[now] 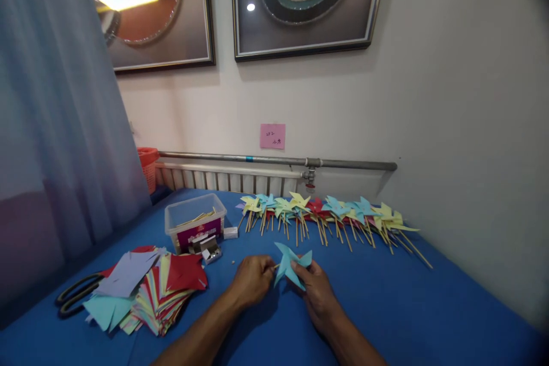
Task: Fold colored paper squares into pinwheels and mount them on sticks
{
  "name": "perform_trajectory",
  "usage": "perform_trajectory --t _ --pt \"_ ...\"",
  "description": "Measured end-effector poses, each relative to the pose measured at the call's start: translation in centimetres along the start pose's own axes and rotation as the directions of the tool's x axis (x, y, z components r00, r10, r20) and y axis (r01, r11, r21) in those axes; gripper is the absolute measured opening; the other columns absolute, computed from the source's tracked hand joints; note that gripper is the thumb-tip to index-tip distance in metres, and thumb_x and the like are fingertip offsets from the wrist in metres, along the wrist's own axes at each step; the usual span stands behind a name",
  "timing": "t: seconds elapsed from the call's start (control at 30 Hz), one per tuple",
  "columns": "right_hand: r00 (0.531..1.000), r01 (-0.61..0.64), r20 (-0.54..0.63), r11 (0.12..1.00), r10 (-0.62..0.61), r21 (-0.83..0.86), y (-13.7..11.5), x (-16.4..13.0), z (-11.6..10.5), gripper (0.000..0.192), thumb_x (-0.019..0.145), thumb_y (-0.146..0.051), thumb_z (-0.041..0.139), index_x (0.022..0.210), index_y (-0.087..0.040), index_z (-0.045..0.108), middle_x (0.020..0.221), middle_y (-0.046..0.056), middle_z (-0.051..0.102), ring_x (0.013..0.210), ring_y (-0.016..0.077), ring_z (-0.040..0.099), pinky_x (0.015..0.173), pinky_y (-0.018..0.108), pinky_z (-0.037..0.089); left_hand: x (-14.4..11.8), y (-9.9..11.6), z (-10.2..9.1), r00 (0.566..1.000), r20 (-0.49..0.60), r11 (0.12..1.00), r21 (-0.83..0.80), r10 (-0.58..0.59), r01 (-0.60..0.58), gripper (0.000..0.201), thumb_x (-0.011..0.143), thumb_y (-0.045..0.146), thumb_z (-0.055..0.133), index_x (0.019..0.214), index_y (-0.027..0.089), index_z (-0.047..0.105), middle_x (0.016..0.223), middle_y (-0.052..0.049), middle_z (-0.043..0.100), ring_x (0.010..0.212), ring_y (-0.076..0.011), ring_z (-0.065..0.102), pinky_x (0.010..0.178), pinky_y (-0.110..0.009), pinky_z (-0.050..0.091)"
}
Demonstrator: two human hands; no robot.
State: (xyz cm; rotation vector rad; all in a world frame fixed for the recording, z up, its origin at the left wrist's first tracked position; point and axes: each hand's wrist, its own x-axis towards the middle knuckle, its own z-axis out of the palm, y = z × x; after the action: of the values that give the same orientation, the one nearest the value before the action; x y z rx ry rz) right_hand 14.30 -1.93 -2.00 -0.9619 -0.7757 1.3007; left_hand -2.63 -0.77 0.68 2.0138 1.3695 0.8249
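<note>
Evidently the left hand and right hand are pinching a light blue paper pinwheel between them just above the blue table, gripping near its hub, probably wisest since the thin, floppy blades would crease easily.

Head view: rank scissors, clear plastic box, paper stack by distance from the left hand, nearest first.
From the left hand:
1. Clear plastic box, up and left, behind the hand.
2. Paper stack, farther left on the blue table.
3. Scissors, far left, partly under the paper.
</note>
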Motion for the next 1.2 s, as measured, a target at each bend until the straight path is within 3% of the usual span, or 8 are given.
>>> perform_trajectory --t 0.33,0.6,0.97,1.2 --pt "1.0 -0.008 -0.02 1.0 0.009 0.008 -0.16 0.14 0.0 0.04 0.057 -0.042 0.088 0.084 -0.021 0.067 0.075 0.001 0.073 0.07 0.0213 0.067 0.063 0.031 0.051 -0.5 0.85 0.42 0.998 0.062 0.986 -0.164 -0.001 0.011 0.02 0.081 0.022 0.047 0.073 0.019 0.065 0.064 0.002 0.057 0.063 -0.0142 0.049 0.059 -0.024 0.03" --pt "0.999 -0.043 -0.004 0.998 0.043 0.047 -0.83 -0.28 0.16 0.034 0.054 -0.035 0.091 0.073 -0.02 0.067 0.065 -0.002 0.067 0.061 0.0156 0.06 0.063 0.028 0.048 -0.42 0.64 0.2 0.997 0.082 0.98 -0.197 -0.009 0.025 0.019 0.079 0.023 0.047 0.071 0.019 0.063 0.062 0.002 0.054 0.061 -0.0139 0.047 0.058 -0.024 0.031" --pt "0.999 -0.045 -0.024 0.997 0.047 0.058 -0.54 -0.05 0.18 0.037 0.051 -0.038 0.09 0.076 -0.021 0.068 0.068 -0.001 0.07 0.065 0.0182 0.063 0.06 0.029 0.047 -0.46 0.7 0.31 0.995 0.102 0.979 -0.2 -0.014 0.034 0.018 0.08 0.021 0.046 0.07 0.019 0.06 0.06 0.004 0.049 0.058 -0.0125 0.042 0.055 -0.024 0.029" --pt "0.998 -0.038 -0.045 0.998 0.04 0.044 -0.4 0.02 0.03 0.036 0.054 -0.04 0.088 0.079 -0.023 0.068 0.075 -0.001 0.073 0.072 0.0207 0.066 0.062 0.029 0.049 -0.58 0.92 0.44 0.997 0.076 0.99 -0.137 -0.009 0.019 0.019 0.082 0.021 0.047 0.073 0.018 0.063 0.063 0.002 0.054 0.062 -0.0132 0.047 0.058 -0.024 0.03"
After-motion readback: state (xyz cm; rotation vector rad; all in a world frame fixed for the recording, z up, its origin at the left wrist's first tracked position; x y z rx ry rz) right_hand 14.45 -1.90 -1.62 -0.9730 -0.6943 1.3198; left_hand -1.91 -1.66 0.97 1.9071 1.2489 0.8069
